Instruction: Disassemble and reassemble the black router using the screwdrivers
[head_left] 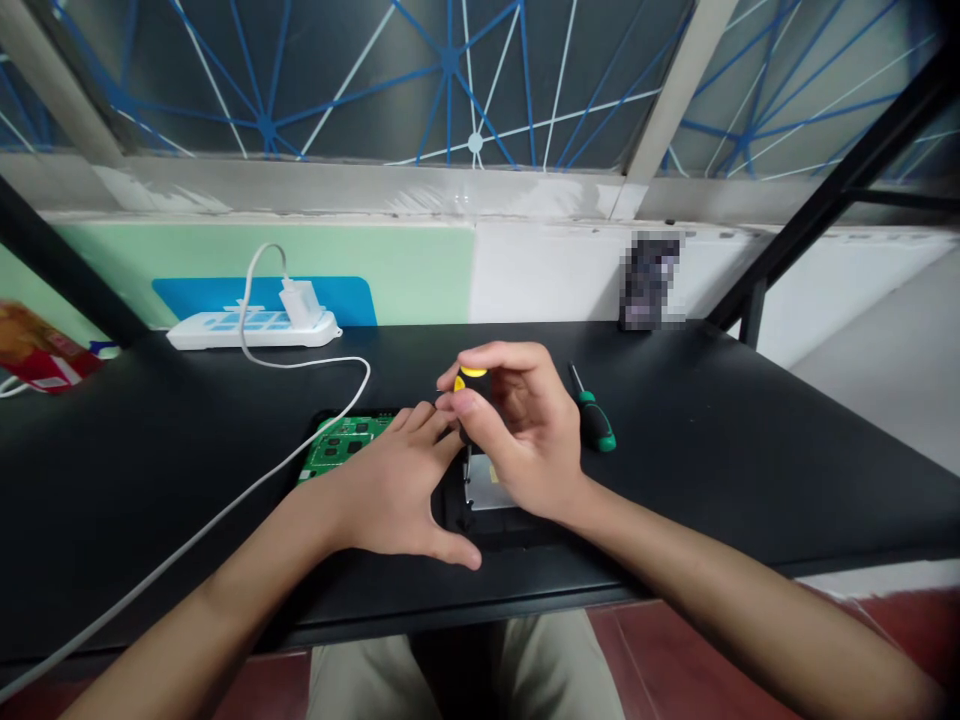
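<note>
A black device casing lies on the table before me, with a green circuit board showing in its left part and a flat silver metal piece in its right part. My left hand rests palm down across the casing, fingers spread and thumb stretched out. In my right hand, a yellow and black screwdriver is gripped upright between thumb and fingers. Its shaft points down at the left edge of the silver piece; whether the tip sits in a screw, I cannot tell.
A green and black screwdriver lies right of my right hand. Behind stand a white power strip with a plug and a blurred-out dark object. A white cable crosses the left side, near a red packet.
</note>
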